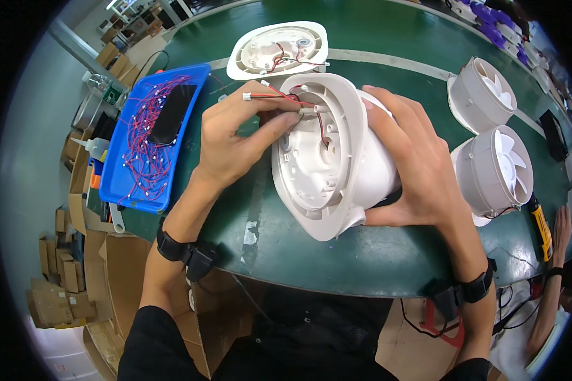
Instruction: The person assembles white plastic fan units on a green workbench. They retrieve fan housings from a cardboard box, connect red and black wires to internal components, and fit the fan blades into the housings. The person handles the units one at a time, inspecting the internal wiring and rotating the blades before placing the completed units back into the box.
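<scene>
A white plastic housing (378,162) is tilted up on the green table, its open underside toward me. My right hand (419,165) wraps round its right side, fingers over the top and thumb below. Thin red and black wires with a white connector (247,96) come out over the upper left rim; one wire runs down to a hole inside the shell. My left hand (238,130) pinches at that rim by the wires, thumb and forefinger closed together; whether a wire lies between the fingertips is hard to see.
A blue tray (151,204) holds tangled red wires and a black phone (173,114). Behind the housing lies a white base (232,68). Two white fan units (480,95) stand at the right, near a yellow-and-black tool (541,228) and another person's hand (562,232).
</scene>
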The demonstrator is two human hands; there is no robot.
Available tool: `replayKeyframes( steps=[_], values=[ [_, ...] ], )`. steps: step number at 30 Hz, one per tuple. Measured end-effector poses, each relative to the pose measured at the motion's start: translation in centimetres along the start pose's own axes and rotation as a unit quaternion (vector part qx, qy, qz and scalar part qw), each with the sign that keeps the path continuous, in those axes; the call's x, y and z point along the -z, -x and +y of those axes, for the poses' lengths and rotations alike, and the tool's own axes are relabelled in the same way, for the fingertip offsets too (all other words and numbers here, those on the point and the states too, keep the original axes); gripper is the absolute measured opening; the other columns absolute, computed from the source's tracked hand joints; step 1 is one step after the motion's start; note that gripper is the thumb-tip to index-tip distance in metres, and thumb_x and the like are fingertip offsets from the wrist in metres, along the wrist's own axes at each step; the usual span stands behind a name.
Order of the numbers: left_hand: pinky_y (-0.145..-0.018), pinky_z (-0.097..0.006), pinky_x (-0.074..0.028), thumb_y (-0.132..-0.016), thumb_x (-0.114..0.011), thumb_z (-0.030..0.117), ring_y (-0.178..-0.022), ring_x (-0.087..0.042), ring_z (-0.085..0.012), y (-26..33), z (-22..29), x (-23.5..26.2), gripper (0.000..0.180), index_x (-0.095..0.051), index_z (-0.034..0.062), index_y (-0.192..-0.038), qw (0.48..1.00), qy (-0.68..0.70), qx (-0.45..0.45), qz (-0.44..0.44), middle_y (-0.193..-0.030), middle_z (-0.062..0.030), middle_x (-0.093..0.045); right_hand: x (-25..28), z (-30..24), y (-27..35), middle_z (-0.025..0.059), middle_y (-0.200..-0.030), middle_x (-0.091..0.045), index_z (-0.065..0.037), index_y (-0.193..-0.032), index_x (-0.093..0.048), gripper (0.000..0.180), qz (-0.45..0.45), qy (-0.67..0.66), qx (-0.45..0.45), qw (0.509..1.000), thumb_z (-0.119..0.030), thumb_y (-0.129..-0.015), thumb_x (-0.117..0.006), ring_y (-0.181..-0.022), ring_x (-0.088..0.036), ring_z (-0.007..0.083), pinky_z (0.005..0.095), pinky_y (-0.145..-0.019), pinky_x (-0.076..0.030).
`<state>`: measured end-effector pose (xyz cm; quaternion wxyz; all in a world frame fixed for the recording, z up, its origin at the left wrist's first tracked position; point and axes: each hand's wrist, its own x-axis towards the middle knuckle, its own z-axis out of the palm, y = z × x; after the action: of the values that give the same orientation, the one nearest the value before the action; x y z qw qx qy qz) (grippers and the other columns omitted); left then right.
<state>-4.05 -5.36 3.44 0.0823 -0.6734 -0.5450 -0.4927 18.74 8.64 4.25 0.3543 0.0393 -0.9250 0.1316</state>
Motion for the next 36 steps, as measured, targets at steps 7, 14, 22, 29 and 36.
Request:
replayKeyframes(
  steps=[7, 14, 22, 29, 36],
  values=[
    [-0.064, -0.026, -0.052, -0.077, -0.077, 0.004, -0.075, -0.064, -0.0135, 0.3, -0.5, -0.1, 0.017, -0.073, -0.0016, -0.093, 0.998, 0.053, 0.038, 0.013, -0.090, -0.0096, -0.071, -0.2, 0.0, 0.0, 0.0255, -0.134, -0.050, -0.006, -0.137, -0.045, 0.107, 0.005, 0.000, 0.011, 1.000, -0.038, -0.045, -0.089, -0.113, -0.055, 0.0464, 0.0479, -0.088, -0.051],
    [-0.061, -0.030, -0.051, -0.073, -0.077, -0.001, -0.073, -0.065, -0.0211, -0.7, 0.8, 1.1, 0.019, -0.071, -0.0013, -0.091, 0.988, -0.120, -0.085, -0.039, -0.086, -0.0130, -0.069, -0.1, -0.1, 0.0, 0.0229, -0.130, -0.052, -0.016, -0.140, -0.049, 0.104, 0.013, -0.005, -0.003, 1.000, -0.036, -0.043, -0.084, -0.108, -0.055, 0.0424, 0.0452, -0.080, -0.054],
    [-0.061, -0.031, -0.050, -0.071, -0.078, -0.003, -0.072, -0.062, -0.0245, -0.5, 0.6, 1.0, 0.023, -0.066, -0.0017, -0.091, 0.977, -0.169, -0.123, -0.036, -0.083, -0.0117, -0.064, -0.1, -0.1, 0.0, 0.0224, -0.130, -0.052, -0.019, -0.141, -0.050, 0.108, 0.012, -0.006, 0.000, 1.000, -0.038, -0.040, -0.083, -0.107, -0.055, 0.0429, 0.0456, -0.079, -0.055],
    [-0.063, -0.028, -0.050, -0.074, -0.076, -0.003, -0.075, -0.062, -0.0192, -0.6, 0.1, 1.1, 0.019, -0.069, -0.0009, -0.092, 0.988, -0.102, -0.113, -0.036, -0.090, -0.0100, -0.067, -0.2, -0.1, 0.0, 0.0230, -0.130, -0.052, -0.017, -0.140, -0.050, 0.106, 0.018, -0.006, 0.008, 1.000, -0.037, -0.041, -0.083, -0.108, -0.055, 0.0436, 0.0465, -0.081, -0.054],
    [-0.065, -0.023, -0.050, -0.074, -0.076, -0.002, -0.084, -0.062, -0.0125, 0.3, -1.6, 0.7, 0.021, -0.073, 0.0014, -0.095, 0.996, 0.078, 0.020, -0.028, -0.097, -0.0077, -0.067, -0.1, -0.2, 0.0, 0.0249, -0.132, -0.051, -0.010, -0.138, -0.048, 0.102, 0.006, 0.001, 0.013, 1.000, -0.037, -0.047, -0.085, -0.111, -0.055, 0.0448, 0.0479, -0.087, -0.051]
  ],
)
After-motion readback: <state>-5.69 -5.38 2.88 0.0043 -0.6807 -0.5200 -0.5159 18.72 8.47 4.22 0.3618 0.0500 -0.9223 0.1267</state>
